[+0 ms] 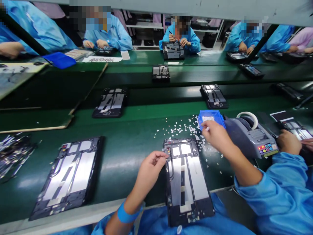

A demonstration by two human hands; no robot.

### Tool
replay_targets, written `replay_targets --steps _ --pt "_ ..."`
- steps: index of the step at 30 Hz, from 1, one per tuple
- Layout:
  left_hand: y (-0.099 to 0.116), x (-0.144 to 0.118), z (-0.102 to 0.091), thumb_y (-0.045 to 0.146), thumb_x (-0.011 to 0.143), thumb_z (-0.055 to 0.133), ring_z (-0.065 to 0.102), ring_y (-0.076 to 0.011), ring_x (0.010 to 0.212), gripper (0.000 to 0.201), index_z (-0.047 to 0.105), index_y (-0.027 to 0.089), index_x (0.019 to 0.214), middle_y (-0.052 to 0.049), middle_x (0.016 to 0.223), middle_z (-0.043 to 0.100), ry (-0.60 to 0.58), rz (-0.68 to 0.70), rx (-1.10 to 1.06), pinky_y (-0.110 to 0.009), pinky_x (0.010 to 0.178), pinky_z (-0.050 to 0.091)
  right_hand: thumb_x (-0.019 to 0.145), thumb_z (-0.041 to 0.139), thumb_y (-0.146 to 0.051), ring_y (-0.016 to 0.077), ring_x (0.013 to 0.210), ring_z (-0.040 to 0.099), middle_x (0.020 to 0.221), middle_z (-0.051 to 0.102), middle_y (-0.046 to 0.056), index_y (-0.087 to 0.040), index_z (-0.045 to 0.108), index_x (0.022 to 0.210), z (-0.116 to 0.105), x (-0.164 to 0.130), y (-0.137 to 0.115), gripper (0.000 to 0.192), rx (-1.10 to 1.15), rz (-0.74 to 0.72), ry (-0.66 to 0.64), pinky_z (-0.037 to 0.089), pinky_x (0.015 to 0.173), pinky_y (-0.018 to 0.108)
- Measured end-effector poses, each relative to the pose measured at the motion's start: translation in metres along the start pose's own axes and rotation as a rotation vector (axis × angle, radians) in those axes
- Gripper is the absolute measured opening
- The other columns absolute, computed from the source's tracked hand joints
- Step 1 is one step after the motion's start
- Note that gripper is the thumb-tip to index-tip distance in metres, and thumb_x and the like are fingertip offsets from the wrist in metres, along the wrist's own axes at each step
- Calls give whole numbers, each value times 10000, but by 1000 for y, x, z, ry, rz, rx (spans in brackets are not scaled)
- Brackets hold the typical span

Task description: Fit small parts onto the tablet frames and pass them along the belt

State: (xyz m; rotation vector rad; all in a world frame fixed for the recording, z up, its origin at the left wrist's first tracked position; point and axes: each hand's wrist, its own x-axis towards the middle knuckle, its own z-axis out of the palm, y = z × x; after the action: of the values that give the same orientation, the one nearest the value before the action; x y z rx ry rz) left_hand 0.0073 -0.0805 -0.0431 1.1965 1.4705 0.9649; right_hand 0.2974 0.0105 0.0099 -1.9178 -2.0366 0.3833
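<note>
At frame's bottom edge, tablet chassis (187, 182) cut off, left hand (149, 169) pinching its corner.

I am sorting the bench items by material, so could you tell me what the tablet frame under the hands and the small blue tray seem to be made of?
Tablet frame: probably matte black plastic with silvery metal or foil panels, which reflect the light.
Small blue tray: apparently moulded plastic, of even glossy blue with thin walls.
</note>
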Motion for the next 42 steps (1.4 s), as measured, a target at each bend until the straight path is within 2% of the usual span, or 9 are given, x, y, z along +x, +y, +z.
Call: replay_targets --steps 3,5,7,11,16,30,36,39,42 --pt "0 0 -18 404 890 578 702 -216 821 248 732 211 910 -56 904 773 62 89 197 -320 739 531 938 534 -236 162 752 632 839 743 26 -200 716 841 22 -22 -45 209 222 -185 -232 365 668 250" --pt "-2 4 -26 395 917 570 693 -215 793 245 738 218 943 -51 897 769 98 181 353 -324 720 523 952 552 -303 151 701 622 770 735 14 -203 712 767 39 -28 -71 265 244 -176 -330 342 632 249" --pt "-5 8 -30 350 944 559 696 -224 847 228 743 223 989 -55 940 772 70 316 504 -340 768 526 943 584 -361 153 684 616 754 736 19 -202 720 756 52 -24 -86 281 213 -142 -352 326 614 255" --pt "-10 13 -27 246 987 509 687 -245 973 254 735 210 1097 -83 1049 768 -25 594 734 -379 873 524 911 600 -316 159 661 600 708 720 26 -207 708 688 68 -12 -92 270 92 -140 -326 305 599 271" --pt "-14 15 -20 202 1005 510 665 -242 944 262 723 195 1159 -92 1080 758 -29 737 877 -374 839 510 884 612 -262 163 636 605 675 707 27 -208 699 644 76 -11 -93 261 0 -143 -322 291 574 278" --pt "-10 20 -26 134 977 528 589 -254 868 359 677 217 1293 -101 1118 732 -81 838 1135 -367 716 463 893 582 -289 154 591 562 645 691 34 -207 714 635 73 -9 -95 301 -29 -136 -370 239 545 289" --pt "-5 23 -26 109 969 515 576 -239 853 400 672 249 1309 -105 1129 720 -178 817 1134 -356 694 449 911 596 -289 174 639 604 688 712 39 -207 721 668 68 -8 -97 285 -43 -165 -394 277 571 289" --pt "-2 30 -31 106 958 502 575 -235 862 409 696 261 1282 -94 1118 703 -242 764 1058 -353 729 472 932 592 -287 179 673 617 740 728 36 -210 727 729 68 -10 -93 256 -26 -196 -391 312 601 281" --pt "-2 38 -38 93 936 491 588 -220 879 469 691 301 1305 -67 1068 690 -336 707 963 -341 781 494 974 570 -261 180 760 636 863 742 40 -202 738 941 74 -21 -80 182 36 -278 -316 377 666 268"
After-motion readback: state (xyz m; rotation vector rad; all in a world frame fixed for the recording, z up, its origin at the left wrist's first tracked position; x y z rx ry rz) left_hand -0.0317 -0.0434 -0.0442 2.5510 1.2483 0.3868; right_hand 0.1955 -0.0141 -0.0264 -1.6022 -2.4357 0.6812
